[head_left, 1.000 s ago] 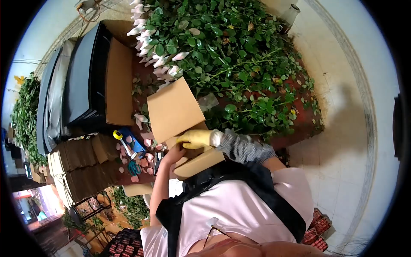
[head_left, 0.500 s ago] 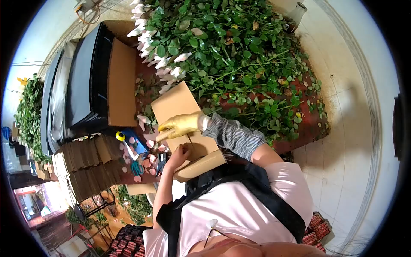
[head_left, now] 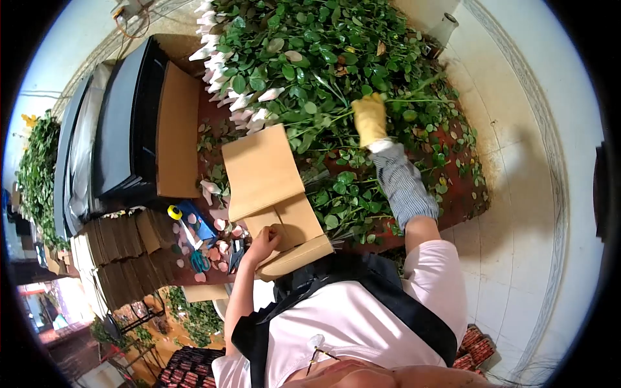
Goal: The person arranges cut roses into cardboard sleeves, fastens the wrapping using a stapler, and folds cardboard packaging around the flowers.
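The curled bare left hand (head_left: pixel 265 240), its grip unclear, rests on a folded tan cardboard sheet (head_left: pixel 264 169), while the yellow-gloved right hand (head_left: pixel 370 118) seems closed around a long green leafy stem (head_left: pixel 420 100), which surrounding tangled green foliage (head_left: pixel 297 71) could snag if tugged hard.

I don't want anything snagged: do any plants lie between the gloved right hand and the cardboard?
Yes. Leafy stems fill the space between the right hand and the cardboard. Whether they stand high enough to snag, I can't tell.
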Motion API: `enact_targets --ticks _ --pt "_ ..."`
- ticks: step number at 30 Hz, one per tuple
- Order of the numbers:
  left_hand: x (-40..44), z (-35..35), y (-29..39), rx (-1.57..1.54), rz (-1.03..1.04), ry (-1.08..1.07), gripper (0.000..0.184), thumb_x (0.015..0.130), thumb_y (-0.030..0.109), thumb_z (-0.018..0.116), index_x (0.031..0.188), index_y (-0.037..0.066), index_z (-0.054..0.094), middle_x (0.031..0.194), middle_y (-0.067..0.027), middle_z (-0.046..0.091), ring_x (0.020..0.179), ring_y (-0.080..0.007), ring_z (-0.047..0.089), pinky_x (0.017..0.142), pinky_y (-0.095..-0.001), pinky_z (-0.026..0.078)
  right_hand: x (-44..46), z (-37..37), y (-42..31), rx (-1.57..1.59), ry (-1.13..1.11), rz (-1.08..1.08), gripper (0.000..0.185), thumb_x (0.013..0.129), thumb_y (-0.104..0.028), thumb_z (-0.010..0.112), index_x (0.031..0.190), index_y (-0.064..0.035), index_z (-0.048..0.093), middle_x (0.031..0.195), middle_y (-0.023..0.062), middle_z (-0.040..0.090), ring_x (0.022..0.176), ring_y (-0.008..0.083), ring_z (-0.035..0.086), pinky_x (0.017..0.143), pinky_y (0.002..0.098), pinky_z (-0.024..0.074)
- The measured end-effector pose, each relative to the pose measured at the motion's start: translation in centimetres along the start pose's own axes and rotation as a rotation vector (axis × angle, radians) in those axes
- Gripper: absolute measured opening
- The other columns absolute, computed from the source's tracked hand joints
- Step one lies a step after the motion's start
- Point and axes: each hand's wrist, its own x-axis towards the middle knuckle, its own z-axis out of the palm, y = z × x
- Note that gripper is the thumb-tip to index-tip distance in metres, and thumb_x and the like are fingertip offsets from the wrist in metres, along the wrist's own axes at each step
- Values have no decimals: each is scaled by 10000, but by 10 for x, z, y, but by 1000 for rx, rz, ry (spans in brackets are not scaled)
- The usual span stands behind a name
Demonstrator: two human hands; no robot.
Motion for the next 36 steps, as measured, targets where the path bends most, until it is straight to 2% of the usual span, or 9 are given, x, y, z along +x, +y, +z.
enact_targets --ticks 2,8,10,14,16,18,22,30,36 --pt "1 -1 1 -26 -21 -31 453 918 284 646 1186 -63 535 1134 -254 635 1063 -349 630 906 -382 497 -4 -7 25 -31 344 0 200 835 -106 632 991 -179 735 964 80 723 922 240 673 1038 384 371" --pt "6 -4 0 -10 73 -6 446 910 288 631 1159 -74 551 1088 -265 649 1001 -353 648 870 -378 506 -10 -4 81 443 174 191 347 790 -23 653 1114 -138 705 1122 123 691 1057 317 629 935 397 485" --pt "0 -8 10 5 57 -17 439 911 287 628 1145 -77 557 1076 -262 652 995 -341 649 861 -374 505 -16 -37 85 332 369 -20 366 765 -9 668 1118 -103 691 1155 105 679 1110 292 605 1022 428 423" --pt "0 -6 4 -8 64 -14 458 907 309 637 1149 -73 560 1075 -254 657 1008 -335 649 868 -372 503 -36 -64 106 -98 632 398 296 780 -80 677 1073 -116 696 1113 85 689 1090 302 596 996 424 432" --pt "8 -1 -12 46 98 -7 476 906 317 639 1175 -67 556 1084 -250 658 1017 -341 651 875 -376 508 -44 -70 122 130 51 455 206 864 -139 670 1054 -65 700 1092 139 691 1036 319 629 867 400 507" --pt "10 -1 -10 24 87 -41 474 931 277 634 1219 -84 525 1130 -251 644 1021 -313 648 854 -380 519 -52 -50 134 227 315 99 215 891 -145 659 1079 -47 694 1080 179 686 1011 339 639 861 416 510" --pt "11 -1 -13 23 131 -33 452 935 280 632 1201 -73 542 1078 -225 662 979 -289 651 828 -373 519 -71 -79 127 867 396 417 296 952 -176 616 1210 -35 650 1147 139 694 1055 255 648 934 352 488" --pt "19 -19 -26 -382 -16 -241 622 1002 514 487 1257 -50 548 996 -183 696 894 -240 690 781 -353 556 -168 -179 53 919 -370 -19 346 952 -92 587 1296 -53 610 1235 138 657 1128 226 622 978 295 467" --pt "10 -53 -17 -837 -45 -517 799 1018 597 296 1498 -41 260 1376 -264 506 1287 -364 499 1093 -460 397 -270 -6 25 414 -572 -299 254 867 -30 593 1064 -110 731 1028 118 726 934 274 695 835 373 569"
